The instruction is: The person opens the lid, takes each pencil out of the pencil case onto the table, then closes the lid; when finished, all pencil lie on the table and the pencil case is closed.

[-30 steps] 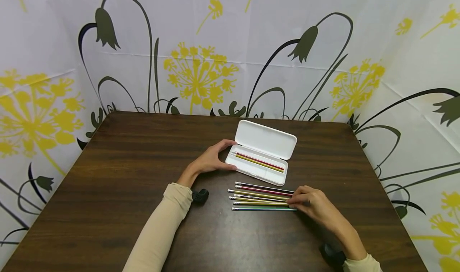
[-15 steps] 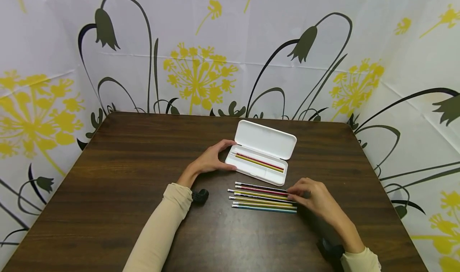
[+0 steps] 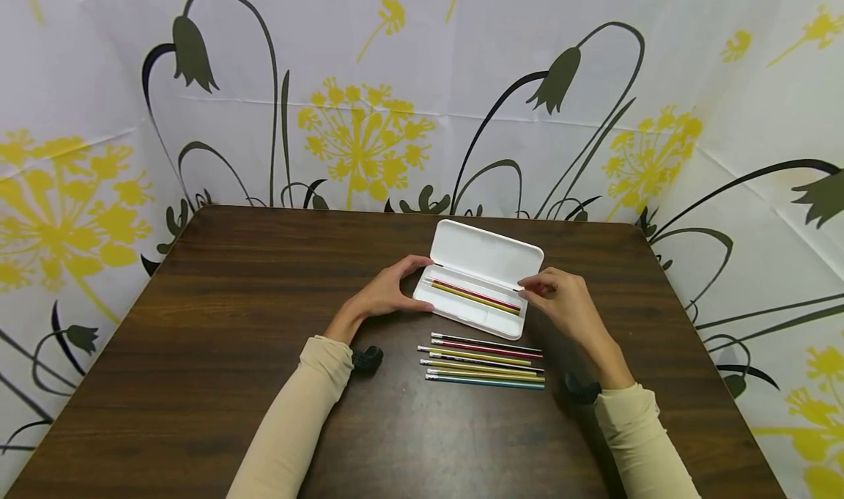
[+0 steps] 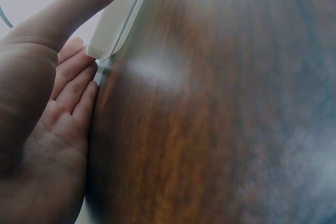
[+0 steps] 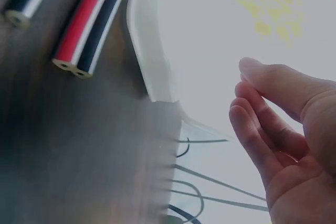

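A white pencil case (image 3: 469, 312) lies with its lid (image 3: 486, 250) raised on the brown table. Inside it, a red pencil and a yellow pencil (image 3: 475, 297) lie side by side. My left hand (image 3: 382, 290) grips the case's left end, thumb at the front corner and fingers at the back. My right hand (image 3: 560, 297) is at the case's right end, fingertips right by the lid's lower corner. In the right wrist view, thumb and fingertips come close together with nothing visible between them. Several pencils (image 3: 484, 360) with white-tipped ends lie in a row in front of the case.
The brown wooden table (image 3: 264, 323) reaches back to a white curtain (image 3: 409, 59) printed with yellow and dark flowers. Black wrist straps show at both sleeves. In the right wrist view, red and black pencil ends (image 5: 73, 51) lie close to the case's edge.
My right hand lets go of the pencils, having drawn them closer together, and moves up and away to the case's right end. My left hand and the case stay put.
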The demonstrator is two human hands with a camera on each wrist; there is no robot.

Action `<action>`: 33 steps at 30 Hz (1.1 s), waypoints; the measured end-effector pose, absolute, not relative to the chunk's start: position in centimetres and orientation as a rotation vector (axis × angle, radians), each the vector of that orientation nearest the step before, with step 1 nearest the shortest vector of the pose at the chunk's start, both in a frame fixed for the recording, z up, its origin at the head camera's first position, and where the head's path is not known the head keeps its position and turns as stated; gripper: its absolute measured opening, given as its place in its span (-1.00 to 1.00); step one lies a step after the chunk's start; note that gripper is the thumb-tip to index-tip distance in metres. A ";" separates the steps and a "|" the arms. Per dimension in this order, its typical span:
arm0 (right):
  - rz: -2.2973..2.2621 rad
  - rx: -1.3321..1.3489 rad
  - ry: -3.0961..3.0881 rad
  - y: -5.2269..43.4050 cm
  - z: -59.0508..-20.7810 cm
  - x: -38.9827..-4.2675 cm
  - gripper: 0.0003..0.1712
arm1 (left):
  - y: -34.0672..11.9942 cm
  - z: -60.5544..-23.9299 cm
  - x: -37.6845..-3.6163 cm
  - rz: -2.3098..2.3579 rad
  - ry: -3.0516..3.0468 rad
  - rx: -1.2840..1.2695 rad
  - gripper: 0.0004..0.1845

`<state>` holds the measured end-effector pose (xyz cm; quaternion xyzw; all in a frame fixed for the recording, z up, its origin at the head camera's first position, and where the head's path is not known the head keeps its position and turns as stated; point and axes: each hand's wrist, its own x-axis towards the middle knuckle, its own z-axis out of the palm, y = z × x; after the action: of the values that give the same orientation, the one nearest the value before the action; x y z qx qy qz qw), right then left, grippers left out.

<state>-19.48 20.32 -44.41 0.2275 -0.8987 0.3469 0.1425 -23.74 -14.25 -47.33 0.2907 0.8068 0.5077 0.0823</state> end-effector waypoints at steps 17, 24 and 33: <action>0.995 0.601 -2.703 20.6 -44.3 -20.2 -0.82 | -14.5 -50.6 -25.7 1.460 2.433 0.852 -0.08; 0.999 0.601 -2.741 20.3 -44.4 -20.4 -0.79 | -14.5 -49.6 -25.1 1.494 2.420 0.876 -0.11; 0.950 0.676 -2.770 19.8 -45.7 -20.8 -0.82 | -14.8 -50.5 -25.7 1.463 2.442 0.870 -0.09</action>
<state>-20.83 19.78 -45.74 0.2243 -0.9196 0.3153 0.0682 -25.71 -14.77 -50.50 0.2913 0.8176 0.4897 0.0826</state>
